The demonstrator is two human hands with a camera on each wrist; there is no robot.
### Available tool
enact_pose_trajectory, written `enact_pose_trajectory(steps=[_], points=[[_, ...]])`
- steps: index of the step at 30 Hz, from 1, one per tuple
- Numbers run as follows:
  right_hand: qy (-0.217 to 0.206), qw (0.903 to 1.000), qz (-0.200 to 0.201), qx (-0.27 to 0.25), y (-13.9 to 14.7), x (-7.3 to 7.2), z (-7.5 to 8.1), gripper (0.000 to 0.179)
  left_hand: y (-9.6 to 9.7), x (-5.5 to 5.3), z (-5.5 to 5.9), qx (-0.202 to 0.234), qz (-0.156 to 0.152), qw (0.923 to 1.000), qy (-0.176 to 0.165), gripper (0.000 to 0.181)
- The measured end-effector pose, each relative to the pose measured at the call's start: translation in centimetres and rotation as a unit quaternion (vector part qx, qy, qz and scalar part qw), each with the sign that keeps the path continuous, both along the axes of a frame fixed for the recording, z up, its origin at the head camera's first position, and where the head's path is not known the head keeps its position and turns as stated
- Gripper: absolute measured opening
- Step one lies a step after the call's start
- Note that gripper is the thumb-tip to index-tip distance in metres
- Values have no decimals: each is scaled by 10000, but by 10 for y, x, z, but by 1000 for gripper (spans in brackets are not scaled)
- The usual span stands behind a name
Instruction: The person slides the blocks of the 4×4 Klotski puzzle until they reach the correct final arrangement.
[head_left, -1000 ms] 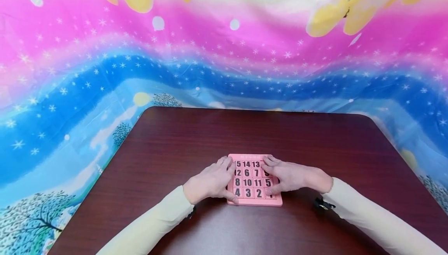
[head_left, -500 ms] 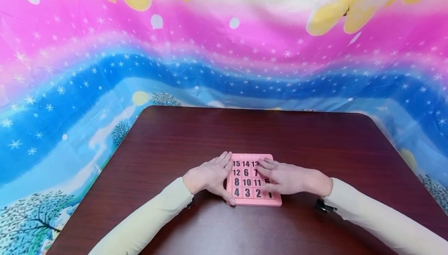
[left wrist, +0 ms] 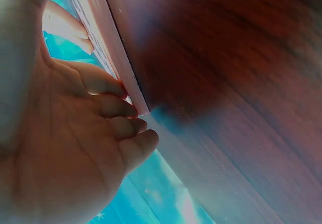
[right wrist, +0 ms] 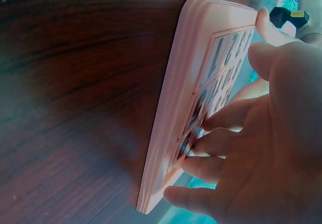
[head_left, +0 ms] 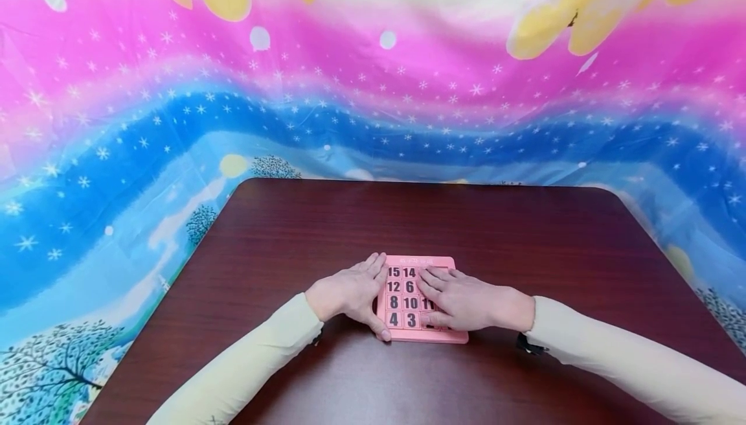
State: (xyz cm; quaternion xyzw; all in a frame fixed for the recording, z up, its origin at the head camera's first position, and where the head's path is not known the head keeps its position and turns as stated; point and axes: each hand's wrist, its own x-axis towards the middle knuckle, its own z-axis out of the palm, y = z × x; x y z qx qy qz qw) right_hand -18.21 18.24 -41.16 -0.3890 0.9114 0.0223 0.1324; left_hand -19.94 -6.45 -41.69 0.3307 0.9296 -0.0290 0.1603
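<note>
A pink sliding number puzzle (head_left: 428,336) lies flat on the table, its tiles printed with black numerals. My left hand (head_left: 350,292) rests along the puzzle's left edge, thumb at the near corner and fingers reaching toward the far corner. In the left wrist view, its fingertips (left wrist: 132,105) touch the puzzle's side. My right hand (head_left: 466,298) lies over the right part of the board and covers several tiles. From the right wrist view, the fingers (right wrist: 219,142) are extended with tips on the tiles, and a bare pink slot shows beside them at the far end.
The dark reddish-brown table (head_left: 326,218) has rounded far corners. Behind and beside it hangs a bright printed cloth (head_left: 384,101) in pink and blue. A black clip-like piece (head_left: 530,345) sits under the right wrist.
My right hand has slid left across the puzzle, covering the 13 and 7 tiles. My left thumb and fingers have drawn back from the tiles to the left edge.
</note>
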Motion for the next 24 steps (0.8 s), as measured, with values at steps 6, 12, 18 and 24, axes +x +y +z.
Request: enact_pose_trajectory(steps=[6,12,18,24], points=[[4,10000,13,-65,1,-2,-2,74,-1,0,-1,2,48,10000,-33,135],[-43,9999,-15,-138,6,-3,-3,74,-1,0,-1,-16,54,10000,-6,134],[-276,9991,-261,-174,8,-3,-2,77,-1,0,-1,-41,111,9999,-38,135],[-311,9980,-545,-97,13,-1,-4,79,-2,1,-2,36,137,9999,-91,135]])
